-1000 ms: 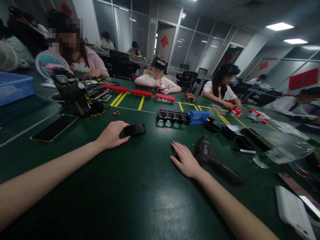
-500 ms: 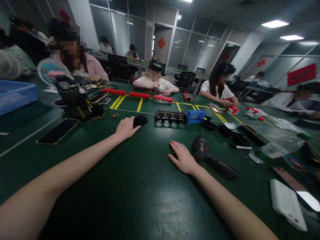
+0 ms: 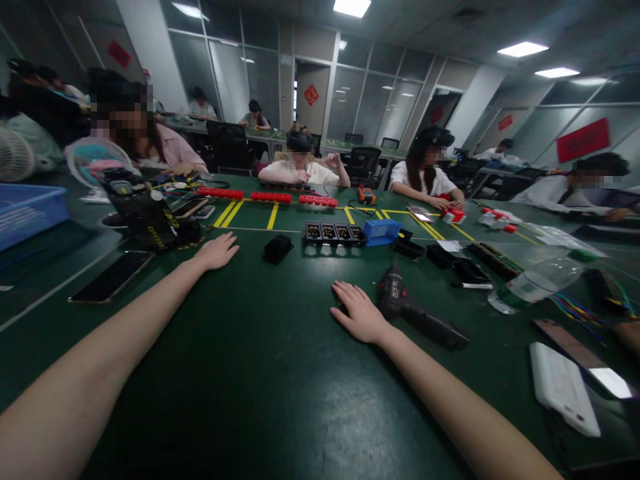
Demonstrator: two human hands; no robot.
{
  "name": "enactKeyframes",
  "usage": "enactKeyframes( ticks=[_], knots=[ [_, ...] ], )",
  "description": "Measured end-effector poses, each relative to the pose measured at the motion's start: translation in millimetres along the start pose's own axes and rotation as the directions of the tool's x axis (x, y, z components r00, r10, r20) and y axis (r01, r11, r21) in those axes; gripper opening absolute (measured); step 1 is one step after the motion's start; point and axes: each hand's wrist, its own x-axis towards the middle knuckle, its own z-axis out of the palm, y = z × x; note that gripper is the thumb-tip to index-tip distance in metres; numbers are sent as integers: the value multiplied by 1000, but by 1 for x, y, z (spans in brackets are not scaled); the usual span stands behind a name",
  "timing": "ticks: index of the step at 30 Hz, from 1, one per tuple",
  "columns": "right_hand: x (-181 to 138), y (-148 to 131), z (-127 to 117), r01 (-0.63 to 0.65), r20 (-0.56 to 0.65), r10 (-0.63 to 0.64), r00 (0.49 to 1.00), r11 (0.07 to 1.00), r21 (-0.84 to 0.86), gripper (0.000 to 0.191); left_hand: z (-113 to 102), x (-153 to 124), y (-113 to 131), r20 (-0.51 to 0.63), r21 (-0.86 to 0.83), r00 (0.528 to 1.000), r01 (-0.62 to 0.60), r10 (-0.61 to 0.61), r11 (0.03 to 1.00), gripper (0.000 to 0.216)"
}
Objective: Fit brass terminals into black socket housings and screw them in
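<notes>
My left hand [image 3: 217, 251] reaches out flat and open over the green table [image 3: 280, 373], its fingers spread and holding nothing that shows. Just right of it sits a small black plastic box [image 3: 278, 249], apart from the fingers. My right hand [image 3: 359, 312] lies open and palm down on the table. Close to its right side rests a black cordless drill [image 3: 394, 290], with its bit pointing away from me. What lies under either palm is hidden.
A black four-part tray [image 3: 335, 235] of small brass pieces stands ahead, beside a blue bin [image 3: 382, 232]. At left are a phone [image 3: 113, 277] and a black bag [image 3: 143, 217]. A plastic bottle [image 3: 535, 285] lies at right, near a white power bank [image 3: 564, 389]. Co-workers sit across the table.
My left hand has come off the black box and moved left, its fingers now spread. My right hand stays by the drill. The head view has shifted slightly. A co-worker opposite has raised a hand.
</notes>
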Motion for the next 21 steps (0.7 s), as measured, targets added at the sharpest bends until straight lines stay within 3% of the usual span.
enactKeyframes(
  ticks=[3,7,10,13,15,17,21],
  knots=[
    [0,0,0,2,-5,-2,1000,1000,2,65,5,-11,-1,65,2,995,-74,73,997,68],
    [-1,1,2,5,-16,-5,1000,1000,5,65,11,-60,16,101,-9,974,-204,204,979,71],
    [0,1,2,1,-9,-1,1000,1000,11,65,9,-107,51,114,-67,933,-335,341,940,68],
    [0,0,1,-8,-7,9,1000,1000,26,64,3,-140,104,118,-142,864,-473,489,870,64],
    [0,-1,0,-10,-23,11,1000,999,44,67,-2,-150,138,109,-191,788,-582,606,791,62],
    [-1,-2,0,-6,-59,10,998,998,62,71,-4,-154,159,78,-212,747,-635,660,743,64],
    [-5,-4,-2,21,-109,-13,994,997,79,75,-2,-154,164,34,-247,768,-614,640,749,59]
  ],
)
